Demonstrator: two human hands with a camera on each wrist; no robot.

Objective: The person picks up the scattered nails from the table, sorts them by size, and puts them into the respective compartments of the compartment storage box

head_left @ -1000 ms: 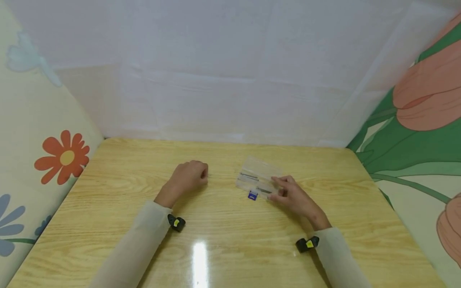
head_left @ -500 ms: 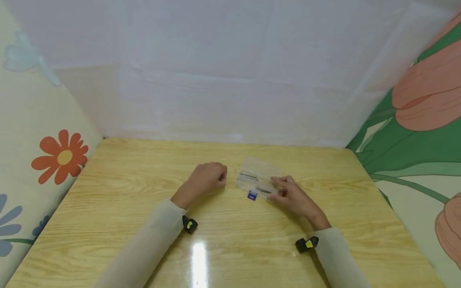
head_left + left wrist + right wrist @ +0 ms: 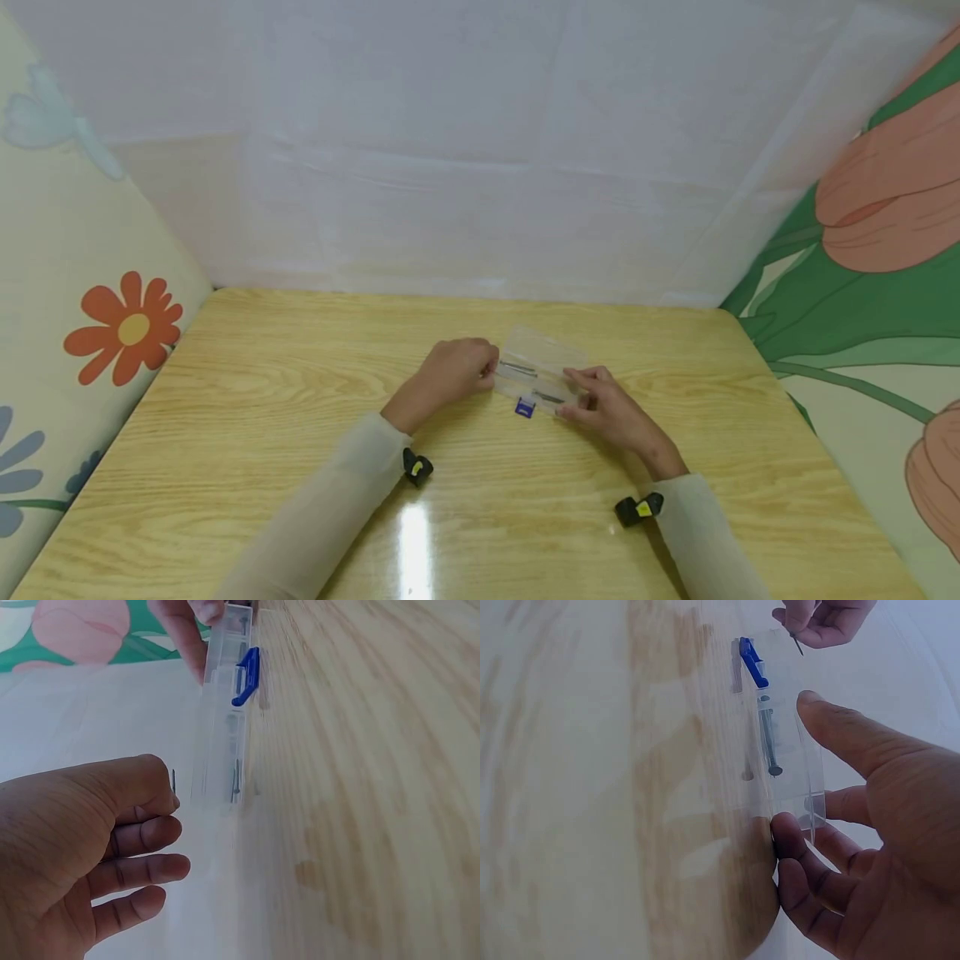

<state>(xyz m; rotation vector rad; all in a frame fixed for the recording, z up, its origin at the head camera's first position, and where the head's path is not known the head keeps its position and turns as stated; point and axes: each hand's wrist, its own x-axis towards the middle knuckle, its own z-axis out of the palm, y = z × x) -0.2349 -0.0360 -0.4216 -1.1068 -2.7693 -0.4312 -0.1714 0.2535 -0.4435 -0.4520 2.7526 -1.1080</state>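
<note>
A clear plastic box [image 3: 546,352] with a blue latch [image 3: 525,407] on its near side lies on the table. Several dark nails [image 3: 517,367] show inside it, in separate compartments. My right hand [image 3: 617,410] holds the box at its right end, fingers curled at the edge and thumb along the near side. At the box's left end is my left hand [image 3: 459,368], pinching a single nail [image 3: 798,645] between thumb and forefinger. In the left wrist view that nail [image 3: 173,780] points up beside the box wall, and the other fingers are loosely bent.
The wood-grain table [image 3: 300,350] runs back to a white sheet [image 3: 450,167]. Flower-printed panels stand at the left [image 3: 135,329] and right [image 3: 885,292] sides. A bright light reflection lies on the tabletop near the front.
My left hand has moved right across the table with the nail, up to the box's left end. My right hand and the box have stayed in place.
</note>
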